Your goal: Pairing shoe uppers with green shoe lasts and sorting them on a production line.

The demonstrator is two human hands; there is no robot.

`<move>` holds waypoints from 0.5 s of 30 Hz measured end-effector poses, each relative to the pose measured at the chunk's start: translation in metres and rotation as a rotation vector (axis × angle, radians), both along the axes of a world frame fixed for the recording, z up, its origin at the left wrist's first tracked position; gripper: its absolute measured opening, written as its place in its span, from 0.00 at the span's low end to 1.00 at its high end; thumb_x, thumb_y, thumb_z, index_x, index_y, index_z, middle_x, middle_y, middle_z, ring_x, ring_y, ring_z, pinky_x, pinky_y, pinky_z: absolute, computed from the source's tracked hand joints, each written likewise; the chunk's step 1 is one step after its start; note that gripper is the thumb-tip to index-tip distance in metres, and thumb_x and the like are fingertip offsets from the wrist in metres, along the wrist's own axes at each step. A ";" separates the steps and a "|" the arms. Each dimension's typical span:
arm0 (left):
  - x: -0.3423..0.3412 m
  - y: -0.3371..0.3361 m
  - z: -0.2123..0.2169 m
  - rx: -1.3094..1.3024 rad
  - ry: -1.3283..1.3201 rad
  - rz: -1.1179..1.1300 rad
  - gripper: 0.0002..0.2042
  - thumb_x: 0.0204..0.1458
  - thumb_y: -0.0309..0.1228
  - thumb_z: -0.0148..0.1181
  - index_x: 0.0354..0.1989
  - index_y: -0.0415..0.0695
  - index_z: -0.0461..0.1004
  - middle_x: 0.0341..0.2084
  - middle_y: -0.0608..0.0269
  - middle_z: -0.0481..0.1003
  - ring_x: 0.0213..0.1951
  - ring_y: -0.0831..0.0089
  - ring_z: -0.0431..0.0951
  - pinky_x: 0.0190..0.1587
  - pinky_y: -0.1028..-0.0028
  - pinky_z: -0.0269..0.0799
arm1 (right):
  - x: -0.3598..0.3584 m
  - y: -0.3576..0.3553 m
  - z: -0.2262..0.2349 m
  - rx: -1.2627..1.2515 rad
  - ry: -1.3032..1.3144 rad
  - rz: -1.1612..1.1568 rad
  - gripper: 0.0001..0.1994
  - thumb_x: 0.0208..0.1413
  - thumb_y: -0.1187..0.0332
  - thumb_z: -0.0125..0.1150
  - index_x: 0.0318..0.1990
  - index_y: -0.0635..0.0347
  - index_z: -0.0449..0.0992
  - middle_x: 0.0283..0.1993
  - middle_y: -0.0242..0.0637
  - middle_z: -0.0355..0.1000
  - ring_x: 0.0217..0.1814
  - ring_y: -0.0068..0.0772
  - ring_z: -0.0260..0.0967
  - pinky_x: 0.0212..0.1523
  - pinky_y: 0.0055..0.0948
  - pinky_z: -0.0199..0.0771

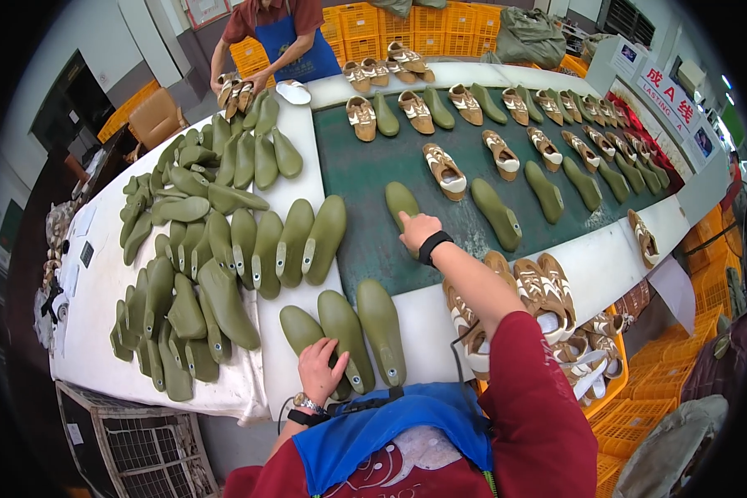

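While many green plastic foot shapes (207, 249) wait in a pile at left, the right hand (417, 231) grasps one green foot shape (401, 202) on the dark green belt (357, 166). The left hand (322, 371) rests flat, released, on a near one (300, 330) on the white surface (295, 158).

A shoe factory floor — a long dark green conveyor belt (365, 166) carries rows of tan-and-white shoes (445, 171) and olive-green shoe lasts (496, 214). More lasts lie heaped on the white table (100, 290) alongside, and stacked orange crates (415, 21) line the back wall — plainly production work.
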State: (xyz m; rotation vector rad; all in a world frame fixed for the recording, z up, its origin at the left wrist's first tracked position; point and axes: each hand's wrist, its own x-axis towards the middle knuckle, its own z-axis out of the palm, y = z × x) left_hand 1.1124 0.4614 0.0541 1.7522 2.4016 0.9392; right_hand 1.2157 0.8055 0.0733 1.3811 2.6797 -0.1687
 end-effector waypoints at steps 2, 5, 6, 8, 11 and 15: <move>-0.001 0.000 -0.001 -0.033 0.000 -0.003 0.17 0.41 0.38 0.62 0.37 0.41 0.74 0.36 0.55 0.74 0.38 0.57 0.72 0.44 0.63 0.66 | -0.003 0.018 -0.033 -0.067 -0.051 -0.026 0.28 0.52 0.55 0.52 0.62 0.44 0.55 0.44 0.42 0.72 0.46 0.39 0.71 0.43 0.37 0.70; 0.000 -0.002 0.001 -0.050 0.001 0.002 0.17 0.41 0.38 0.62 0.38 0.41 0.74 0.37 0.55 0.74 0.38 0.57 0.72 0.44 0.62 0.65 | 0.000 0.029 -0.084 -0.117 -0.046 -0.055 0.28 0.54 0.62 0.49 0.63 0.30 0.51 0.40 0.42 0.74 0.42 0.39 0.73 0.41 0.35 0.72; -0.001 -0.002 0.001 -0.063 -0.005 0.001 0.17 0.40 0.38 0.62 0.38 0.41 0.74 0.37 0.56 0.74 0.38 0.57 0.72 0.45 0.62 0.65 | 0.003 0.029 -0.088 -0.096 -0.011 -0.050 0.28 0.54 0.65 0.47 0.63 0.27 0.51 0.37 0.42 0.74 0.38 0.41 0.74 0.39 0.34 0.72; -0.001 -0.001 0.000 -0.081 0.004 -0.003 0.17 0.40 0.38 0.62 0.38 0.42 0.74 0.37 0.56 0.74 0.38 0.57 0.72 0.45 0.63 0.65 | 0.008 0.033 -0.091 -0.077 0.001 -0.062 0.28 0.54 0.65 0.47 0.63 0.27 0.51 0.35 0.41 0.74 0.37 0.40 0.74 0.38 0.35 0.73; 0.001 0.000 0.001 -0.057 0.017 0.012 0.17 0.40 0.38 0.63 0.38 0.42 0.74 0.37 0.56 0.73 0.39 0.58 0.72 0.45 0.63 0.65 | 0.002 0.053 -0.084 -0.062 0.006 -0.107 0.27 0.55 0.66 0.47 0.62 0.28 0.52 0.35 0.40 0.74 0.36 0.39 0.74 0.36 0.35 0.72; 0.003 0.001 0.000 -0.071 0.004 0.008 0.17 0.40 0.37 0.63 0.38 0.41 0.74 0.37 0.55 0.73 0.38 0.57 0.72 0.45 0.62 0.66 | 0.013 0.053 -0.078 -0.098 0.011 -0.108 0.27 0.54 0.69 0.46 0.61 0.30 0.55 0.35 0.41 0.74 0.36 0.39 0.74 0.37 0.35 0.72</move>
